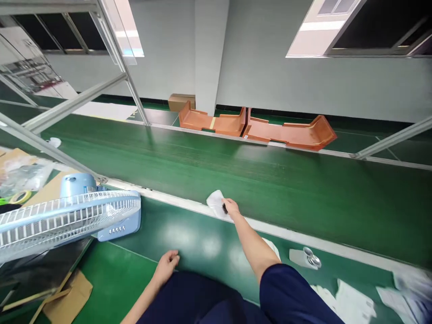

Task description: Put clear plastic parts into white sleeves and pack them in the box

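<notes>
My right hand (231, 207) reaches out over the white edge rail of a green conveyor belt (236, 175), pinching a small black object (224, 208). That object lies against a crumpled white plastic sheet (216, 203), which hangs over the rail. My left hand (167, 266) rests lower down on the glossy green workbench (199, 252), its fingers loosely curled around nothing. Dark blue sleeves cover both arms near the bottom of the view.
A pale blue and white electric fan (70, 216) lies tilted at the left. Loose white papers (354, 301) and a round metal item (312, 257) sit at the lower right. Orange moulded trays (256, 128) stand beyond the belt. Metal frame bars (70, 105) cross above it.
</notes>
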A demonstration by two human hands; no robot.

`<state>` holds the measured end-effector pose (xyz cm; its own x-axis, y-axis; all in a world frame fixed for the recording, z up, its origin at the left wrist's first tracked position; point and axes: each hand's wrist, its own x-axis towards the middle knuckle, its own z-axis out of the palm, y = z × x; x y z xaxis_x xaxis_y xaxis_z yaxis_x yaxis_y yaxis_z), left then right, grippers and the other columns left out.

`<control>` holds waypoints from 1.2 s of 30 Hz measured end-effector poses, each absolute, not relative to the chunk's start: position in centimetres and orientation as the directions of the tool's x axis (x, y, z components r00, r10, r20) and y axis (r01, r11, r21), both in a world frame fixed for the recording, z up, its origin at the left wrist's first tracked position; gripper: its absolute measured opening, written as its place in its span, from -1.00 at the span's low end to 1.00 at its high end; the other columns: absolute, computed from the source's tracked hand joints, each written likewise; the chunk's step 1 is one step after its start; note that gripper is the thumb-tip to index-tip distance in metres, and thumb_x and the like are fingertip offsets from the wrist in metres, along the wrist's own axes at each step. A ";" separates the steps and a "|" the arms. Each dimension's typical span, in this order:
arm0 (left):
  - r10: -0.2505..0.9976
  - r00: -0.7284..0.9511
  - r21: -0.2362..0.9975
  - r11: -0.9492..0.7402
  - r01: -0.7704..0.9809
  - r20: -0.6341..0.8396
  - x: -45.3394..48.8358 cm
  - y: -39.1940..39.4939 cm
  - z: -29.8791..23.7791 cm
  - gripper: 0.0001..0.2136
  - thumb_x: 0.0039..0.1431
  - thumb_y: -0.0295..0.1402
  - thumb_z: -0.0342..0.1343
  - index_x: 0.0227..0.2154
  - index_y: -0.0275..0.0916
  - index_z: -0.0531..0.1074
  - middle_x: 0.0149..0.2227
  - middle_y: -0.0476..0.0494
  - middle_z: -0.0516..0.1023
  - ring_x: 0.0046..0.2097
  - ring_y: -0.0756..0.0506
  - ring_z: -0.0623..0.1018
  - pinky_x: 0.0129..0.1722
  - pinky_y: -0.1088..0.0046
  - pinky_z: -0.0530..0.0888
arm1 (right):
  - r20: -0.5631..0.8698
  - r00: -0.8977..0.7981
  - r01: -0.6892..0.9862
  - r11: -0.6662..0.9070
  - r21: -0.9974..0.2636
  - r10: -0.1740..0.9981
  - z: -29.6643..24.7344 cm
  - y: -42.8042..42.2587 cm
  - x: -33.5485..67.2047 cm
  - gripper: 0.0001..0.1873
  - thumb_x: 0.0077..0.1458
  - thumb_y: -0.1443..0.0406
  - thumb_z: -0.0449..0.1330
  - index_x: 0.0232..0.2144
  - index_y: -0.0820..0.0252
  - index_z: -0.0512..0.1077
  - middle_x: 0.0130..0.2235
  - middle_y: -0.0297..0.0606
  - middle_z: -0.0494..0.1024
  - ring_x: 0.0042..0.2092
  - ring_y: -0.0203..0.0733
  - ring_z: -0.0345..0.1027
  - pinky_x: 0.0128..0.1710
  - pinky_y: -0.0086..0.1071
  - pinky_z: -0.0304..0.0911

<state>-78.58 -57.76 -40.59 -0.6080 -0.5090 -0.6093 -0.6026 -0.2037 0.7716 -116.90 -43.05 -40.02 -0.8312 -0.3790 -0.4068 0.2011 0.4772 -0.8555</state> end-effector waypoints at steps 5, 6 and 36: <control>-0.330 -0.801 0.861 -0.286 -0.420 -0.500 -83.3 -59.2 -38.4 -0.11 -0.02 0.31 0.34 0.23 -0.23 0.42 0.14 -0.44 0.56 0.14 -0.31 0.56 0.07 0.15 0.53 | -0.345 -0.856 0.363 0.028 -0.932 -0.385 -36.3 -42.3 -105.2 -0.39 -0.12 -0.17 0.22 -0.15 0.09 0.54 0.01 -0.11 0.64 0.03 0.13 0.51 -0.03 -0.10 0.43; -0.260 -0.854 0.874 -0.323 -0.363 -0.451 -84.5 -59.1 -37.4 -0.10 -0.01 0.27 0.38 0.28 -0.21 0.39 0.25 -0.48 0.48 0.21 -0.34 0.52 0.09 0.13 0.53 | -0.292 -0.877 0.357 -0.111 -0.928 -0.381 -35.2 -41.4 -103.3 -0.39 -0.15 -0.15 0.29 -0.15 0.09 0.57 0.11 -0.10 0.61 0.12 0.16 0.47 0.05 -0.09 0.41; 0.925 -0.379 0.968 0.096 0.234 -0.001 -66.3 -13.2 -24.7 -0.56 0.23 0.02 0.31 -0.15 -0.34 0.64 -0.20 -0.28 0.71 0.00 -0.34 0.65 0.04 0.18 0.59 | 0.073 -0.421 -0.470 -0.149 -0.870 0.904 -27.0 -5.0 -47.9 -0.49 -0.01 0.13 0.50 0.00 -0.07 0.52 0.27 -0.24 0.53 0.28 0.09 0.40 0.34 0.05 0.26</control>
